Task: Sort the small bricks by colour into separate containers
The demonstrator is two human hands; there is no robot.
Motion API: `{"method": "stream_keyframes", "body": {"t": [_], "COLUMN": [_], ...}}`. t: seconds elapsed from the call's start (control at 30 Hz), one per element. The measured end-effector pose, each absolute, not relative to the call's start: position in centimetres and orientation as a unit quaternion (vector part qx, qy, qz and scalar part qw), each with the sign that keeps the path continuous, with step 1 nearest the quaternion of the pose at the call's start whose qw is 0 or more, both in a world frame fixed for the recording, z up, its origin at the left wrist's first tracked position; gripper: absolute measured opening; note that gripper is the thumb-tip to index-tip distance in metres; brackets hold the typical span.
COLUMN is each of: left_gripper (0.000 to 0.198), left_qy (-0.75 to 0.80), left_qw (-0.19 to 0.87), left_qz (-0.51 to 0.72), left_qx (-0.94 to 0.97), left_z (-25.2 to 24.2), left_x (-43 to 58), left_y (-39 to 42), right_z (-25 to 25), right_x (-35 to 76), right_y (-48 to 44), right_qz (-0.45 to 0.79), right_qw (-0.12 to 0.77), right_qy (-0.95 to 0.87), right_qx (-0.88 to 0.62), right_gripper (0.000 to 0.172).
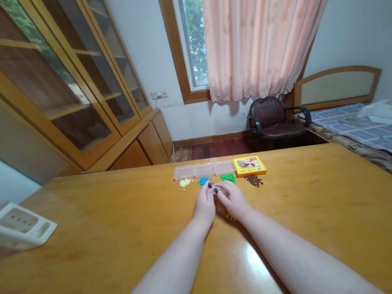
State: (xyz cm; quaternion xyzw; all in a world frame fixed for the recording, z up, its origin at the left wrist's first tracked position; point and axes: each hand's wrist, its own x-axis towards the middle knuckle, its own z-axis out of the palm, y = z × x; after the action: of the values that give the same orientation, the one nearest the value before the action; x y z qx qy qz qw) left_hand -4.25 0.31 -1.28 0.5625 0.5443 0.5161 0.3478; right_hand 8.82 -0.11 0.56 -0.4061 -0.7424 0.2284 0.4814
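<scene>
My left hand [205, 203] and my right hand [234, 198] rest together on the wooden table [103, 234], fingers curled and pinched around something small that I cannot make out. Just beyond the fingertips lie small piles of beads: pale yellow [185, 182], blue [203, 181], green [228, 178] and brown [254, 181]. Behind the piles stands a clear plastic compartment box [203, 170], and beside it on the right a yellow box [249, 165].
A white device [12, 226] lies at the table's left edge. Wooden glass-door cabinets [67, 86] line the left wall. A dark armchair [274, 119], a bed [365, 131] and a pink curtain [260, 29] over the window stand beyond the table.
</scene>
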Motion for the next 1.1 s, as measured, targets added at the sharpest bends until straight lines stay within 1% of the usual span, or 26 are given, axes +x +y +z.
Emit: {"method": "stream_keyframes", "body": {"t": [0.13,0.3,0.4,0.53,0.7,0.83,0.9,1.0,1.1], "left_gripper": [0.044,0.047,0.049,0.049,0.048,0.055,0.060,0.068,0.068], "left_qy": [0.589,0.612,0.613,0.599,0.556,0.491,0.447,0.380,0.335], "left_qw": [0.281,0.224,0.216,0.234,0.291,0.380,0.448,0.546,0.611], "left_qz": [0.431,0.359,0.340,0.349,0.419,0.478,0.470,0.448,0.424], "left_qx": [0.624,0.667,0.679,0.682,0.656,0.621,0.616,0.598,0.578], "left_z": [-0.3,0.9,1.3,1.3,0.5,0.1,0.2,0.4,0.8], "left_x": [-4.3,-4.5,-4.5,-4.5,-4.4,-4.5,-4.8,-5.1,-5.2], "left_y": [-0.2,-0.6,-0.7,-0.6,-0.5,-0.2,0.0,0.4,0.6], "right_z": [0.5,0.6,0.8,0.7,0.1,0.0,0.1,0.1,0.1], "right_x": [8.9,8.8,8.8,8.9,9.0,9.4,9.7,10.3,10.8], "right_y": [-0.2,-0.2,-0.3,-0.4,0.2,1.1,1.5,2.1,2.5], "right_qz": [0.232,0.238,0.241,0.244,0.267,0.377,0.418,0.427,0.426], "right_qw": [0.469,0.463,0.467,0.470,0.505,0.569,0.599,0.630,0.656], "right_qy": [-0.739,-0.734,-0.727,-0.722,-0.666,-0.561,-0.496,-0.436,-0.399], "right_qx": [-0.424,-0.436,-0.441,-0.445,-0.480,-0.469,-0.468,-0.480,-0.478], "right_gripper": [0.021,0.022,0.022,0.022,0.025,0.026,0.028,0.031,0.032]}}
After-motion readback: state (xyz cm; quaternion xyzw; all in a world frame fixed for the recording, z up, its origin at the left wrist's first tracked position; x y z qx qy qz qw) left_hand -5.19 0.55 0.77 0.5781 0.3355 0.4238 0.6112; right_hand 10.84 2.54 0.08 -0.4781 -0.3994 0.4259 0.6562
